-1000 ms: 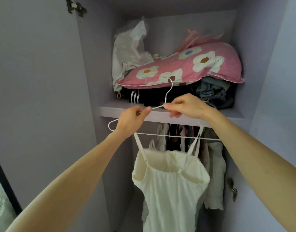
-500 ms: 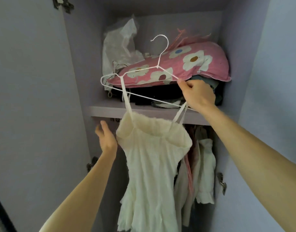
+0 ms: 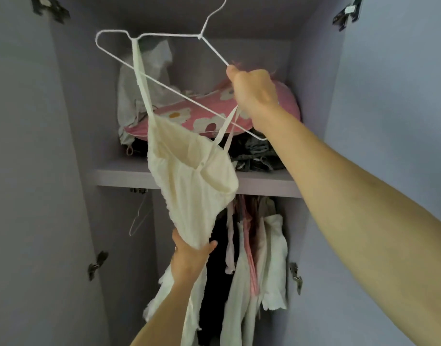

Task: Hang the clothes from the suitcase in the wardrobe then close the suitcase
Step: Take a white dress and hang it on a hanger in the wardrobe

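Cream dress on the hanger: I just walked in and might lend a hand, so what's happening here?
A person is putting it into the wardrobe. The right hand grips the white wire hanger at its right end, high and tilted before the shelf. The cream dress hangs from it by its straps, and the left hand holds its fabric from below. The hook is on no rail yet; other clothes hang under the shelf.

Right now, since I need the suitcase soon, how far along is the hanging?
Done: several clothes hang below the shelf. In hand: the right hand grips a hanger carrying a dress, raised high; the left hand holds its lower part. Left: hooking it up; the suitcase is out of view.
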A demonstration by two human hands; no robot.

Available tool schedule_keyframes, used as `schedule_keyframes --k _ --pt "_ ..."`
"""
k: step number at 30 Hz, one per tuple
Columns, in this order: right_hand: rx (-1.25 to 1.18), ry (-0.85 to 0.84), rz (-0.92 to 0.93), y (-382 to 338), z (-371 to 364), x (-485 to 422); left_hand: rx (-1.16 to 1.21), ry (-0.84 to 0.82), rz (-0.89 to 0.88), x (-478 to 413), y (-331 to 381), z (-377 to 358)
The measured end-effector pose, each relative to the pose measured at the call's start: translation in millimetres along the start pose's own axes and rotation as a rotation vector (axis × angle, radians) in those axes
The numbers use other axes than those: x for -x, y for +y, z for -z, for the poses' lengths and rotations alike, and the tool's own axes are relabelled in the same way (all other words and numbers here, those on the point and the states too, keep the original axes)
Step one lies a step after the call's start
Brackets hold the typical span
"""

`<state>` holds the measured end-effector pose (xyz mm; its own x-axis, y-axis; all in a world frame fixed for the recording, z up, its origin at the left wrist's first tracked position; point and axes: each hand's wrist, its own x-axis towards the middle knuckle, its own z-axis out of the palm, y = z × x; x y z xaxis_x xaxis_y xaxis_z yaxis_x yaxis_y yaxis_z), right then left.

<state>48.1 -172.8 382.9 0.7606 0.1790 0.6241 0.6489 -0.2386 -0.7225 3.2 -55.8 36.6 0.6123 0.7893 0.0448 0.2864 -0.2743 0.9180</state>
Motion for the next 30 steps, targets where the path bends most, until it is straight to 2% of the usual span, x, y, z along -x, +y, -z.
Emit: schedule_keyframes --k 3,8,11,16,20,23,27,30 --pt "-0.011 0.062 -0.039 -1 16 -4 -0.059 0.016 0.099 -11 -11 10" --pt "0.166 0.028 -0.062 48 32 12 -0.106 -0.26 0.231 -48 -28 55" --pt "0.199 -0.04 -0.118 94 27 37 -0.153 -0.3 0.306 -66 -50 93" --pt "0.282 -0.265 -0.228 172 -4 95 -0.166 -0.19 0.332 -70 -67 146" --pt "0.207 -0.443 -0.364 221 -45 152 -0.106 -0.06 0.325 -87 -92 146" --pt "0.145 -0.556 -0.448 242 -78 187 -0.002 0.102 0.334 -70 -75 140" --pt "0.156 -0.643 -0.499 253 -116 215 0.05 0.22 0.347 -51 -63 127" --pt "0.105 -0.658 -0.588 256 -147 226 0.039 0.239 0.32 -62 -73 120"
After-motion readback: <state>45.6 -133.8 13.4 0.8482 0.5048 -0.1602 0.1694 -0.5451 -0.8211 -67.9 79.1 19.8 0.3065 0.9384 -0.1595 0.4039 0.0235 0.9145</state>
